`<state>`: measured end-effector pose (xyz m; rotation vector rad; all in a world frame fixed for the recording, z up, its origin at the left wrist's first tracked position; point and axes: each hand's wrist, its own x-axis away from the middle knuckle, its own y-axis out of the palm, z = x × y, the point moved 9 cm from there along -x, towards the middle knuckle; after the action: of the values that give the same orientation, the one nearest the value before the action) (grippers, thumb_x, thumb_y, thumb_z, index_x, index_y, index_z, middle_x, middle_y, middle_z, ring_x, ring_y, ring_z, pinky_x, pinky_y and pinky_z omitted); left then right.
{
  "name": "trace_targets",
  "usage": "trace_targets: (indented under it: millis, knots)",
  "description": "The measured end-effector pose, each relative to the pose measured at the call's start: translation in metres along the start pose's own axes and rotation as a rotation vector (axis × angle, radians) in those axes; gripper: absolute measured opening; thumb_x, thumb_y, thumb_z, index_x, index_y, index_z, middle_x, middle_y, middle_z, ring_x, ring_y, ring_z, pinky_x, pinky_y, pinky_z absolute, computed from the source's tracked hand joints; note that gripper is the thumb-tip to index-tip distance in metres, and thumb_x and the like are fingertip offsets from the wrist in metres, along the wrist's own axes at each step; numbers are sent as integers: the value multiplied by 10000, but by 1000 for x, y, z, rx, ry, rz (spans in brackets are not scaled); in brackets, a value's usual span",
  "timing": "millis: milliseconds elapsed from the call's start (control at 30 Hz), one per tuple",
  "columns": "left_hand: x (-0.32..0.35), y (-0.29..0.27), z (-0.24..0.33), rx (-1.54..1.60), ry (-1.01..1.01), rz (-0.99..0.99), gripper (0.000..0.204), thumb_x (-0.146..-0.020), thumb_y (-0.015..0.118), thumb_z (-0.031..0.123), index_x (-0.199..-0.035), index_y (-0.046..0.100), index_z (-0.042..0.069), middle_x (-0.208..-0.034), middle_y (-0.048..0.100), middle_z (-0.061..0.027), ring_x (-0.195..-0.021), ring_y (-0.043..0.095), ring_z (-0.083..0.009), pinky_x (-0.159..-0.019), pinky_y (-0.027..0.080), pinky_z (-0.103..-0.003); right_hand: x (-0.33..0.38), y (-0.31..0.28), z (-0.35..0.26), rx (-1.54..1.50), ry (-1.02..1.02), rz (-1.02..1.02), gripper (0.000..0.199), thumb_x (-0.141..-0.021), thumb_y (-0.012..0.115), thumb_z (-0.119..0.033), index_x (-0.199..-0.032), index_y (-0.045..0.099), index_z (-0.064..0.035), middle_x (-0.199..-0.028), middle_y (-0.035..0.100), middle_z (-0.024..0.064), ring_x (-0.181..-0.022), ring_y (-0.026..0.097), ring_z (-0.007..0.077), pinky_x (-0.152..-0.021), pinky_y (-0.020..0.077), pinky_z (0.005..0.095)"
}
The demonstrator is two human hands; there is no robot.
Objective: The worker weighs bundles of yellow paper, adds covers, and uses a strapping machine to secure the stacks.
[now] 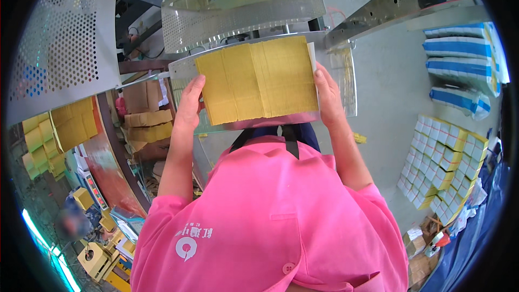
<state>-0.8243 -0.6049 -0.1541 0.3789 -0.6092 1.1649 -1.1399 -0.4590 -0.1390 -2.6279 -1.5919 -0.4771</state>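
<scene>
A stack of yellow paper, creased down its middle and wrinkled, lies between my hands over the metal tray of a machine. My left hand grips its left edge, with the thumb up along the side. On the opposite edge, my right hand holds it the same way. A thin white strip shows along the right edge, close to my right fingers. Most fingers of both hands are hidden at the sides and underneath.
Beyond the stack stands a clear guard with a perforated lower part. A metal beam slants in at upper right. Bundled packs and blue-and-white sacks sit to the right. At left are a perforated panel and cardboard.
</scene>
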Motion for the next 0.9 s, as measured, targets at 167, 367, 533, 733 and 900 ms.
trace_targets:
  millis: [167, 367, 533, 733, 900]
  knots:
    - [-4, -1, -3, 18, 3, 0, 557, -946, 575, 503, -1304, 571, 77, -1223, 611, -19, -1121, 564, -143, -786, 495, -305, -7, 3, 6, -64, 77, 94, 438, -1022, 508, -313, -1356, 550, -32, -1285, 608, 69, -1185, 533, 138, -1018, 398, 278]
    - [-11, -10, -20, 223, -15, 43, 516, -984, 519, 478, -1298, 572, 71, -1240, 610, -23, -1122, 559, -139, -846, 484, -313, -13, 10, 15, -64, 145, 79, 427, -1022, 510, -320, -1341, 565, -41, -1283, 608, 63, -1173, 536, 137, -1007, 403, 271]
    - [-14, 7, -20, 349, 148, 29, 408, -998, 525, 418, -1195, 602, 70, -1118, 635, -53, -1010, 603, -148, -879, 487, -304, -11, 1, 29, -266, 254, 55, 449, -1022, 489, -323, -1372, 536, -45, -1336, 574, 76, -1216, 516, 158, -1025, 395, 298]
    - [-24, 17, -49, 548, 48, 78, 480, -985, 537, 449, -1251, 586, 52, -1129, 639, -68, -1025, 614, -198, -890, 507, -350, -10, -3, 43, -220, 197, 3, 448, -1013, 483, -274, -1395, 506, -40, -1364, 551, 88, -1254, 497, 189, -1058, 374, 323]
    - [-6, 34, -29, 683, 88, -98, 485, -1024, 431, 410, -1309, 546, 34, -1247, 616, -112, -1129, 603, -255, -967, 491, -395, -18, 12, 45, -91, 87, 10, 439, -1019, 466, -246, -1394, 499, -21, -1347, 556, 112, -1247, 489, 177, -1065, 354, 289]
